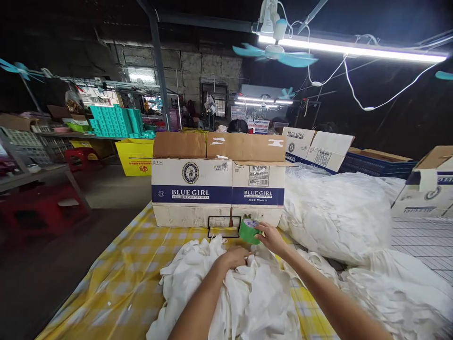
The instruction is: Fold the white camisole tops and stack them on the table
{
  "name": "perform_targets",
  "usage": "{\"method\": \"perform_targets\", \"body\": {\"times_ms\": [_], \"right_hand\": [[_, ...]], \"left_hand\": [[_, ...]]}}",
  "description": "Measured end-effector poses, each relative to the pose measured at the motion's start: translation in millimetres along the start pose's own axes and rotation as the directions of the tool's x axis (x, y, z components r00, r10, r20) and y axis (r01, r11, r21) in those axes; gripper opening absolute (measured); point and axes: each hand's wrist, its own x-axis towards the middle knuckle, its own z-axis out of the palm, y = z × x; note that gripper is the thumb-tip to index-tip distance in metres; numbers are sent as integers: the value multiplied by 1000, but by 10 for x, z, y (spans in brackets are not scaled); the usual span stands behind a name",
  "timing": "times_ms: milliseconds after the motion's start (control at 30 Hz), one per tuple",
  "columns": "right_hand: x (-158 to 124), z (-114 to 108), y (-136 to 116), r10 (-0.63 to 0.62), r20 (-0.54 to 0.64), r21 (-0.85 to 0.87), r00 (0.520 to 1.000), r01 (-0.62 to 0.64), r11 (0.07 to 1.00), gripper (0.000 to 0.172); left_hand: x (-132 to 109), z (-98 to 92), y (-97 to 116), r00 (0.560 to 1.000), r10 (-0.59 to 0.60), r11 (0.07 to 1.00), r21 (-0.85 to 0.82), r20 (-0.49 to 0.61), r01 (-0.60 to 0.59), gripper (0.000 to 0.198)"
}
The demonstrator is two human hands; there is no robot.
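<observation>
A heap of white cloth [244, 293] lies on the yellow checked table cover [120, 278] in front of me. My left hand [235, 257] rests on top of the heap with its fingers curled into the cloth. My right hand [271, 236] reaches past the heap and grips a green roll of tape [248, 230], which stands on the table against the foot of an open "BLUE GIRL" cardboard box [217, 189]. A black wire frame [223, 226] sits just left of the tape.
A large white bag of cloth [336, 212] fills the right side, with more white cloth [399, 288] beside it. More Blue Girl boxes [430, 189] stand at the right and behind. Red stools [42, 208] and a yellow bin [136, 156] stand to the left.
</observation>
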Motion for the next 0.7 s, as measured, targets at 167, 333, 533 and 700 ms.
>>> {"method": "perform_targets", "body": {"times_ms": [167, 333, 533, 700], "right_hand": [[139, 163, -26, 31, 73, 61, 997, -36, 997, 22], [160, 356, -88, 50, 116, 66, 992, -58, 996, 21], [47, 465, -191, 71, 133, 58, 989, -79, 995, 17], [-9, 262, -253, 133, 48, 67, 990, -136, 988, 33]], "left_hand": [[46, 91, 34, 1000, 22, 999, 42, 12, -22, 18], [45, 97, -14, 997, 67, 997, 34, 44, -69, 16], [26, 89, -7, 997, 57, 998, 22, 44, -58, 15], [-90, -32, 119, 999, 40, 999, 1, -1, -40, 18]]}}
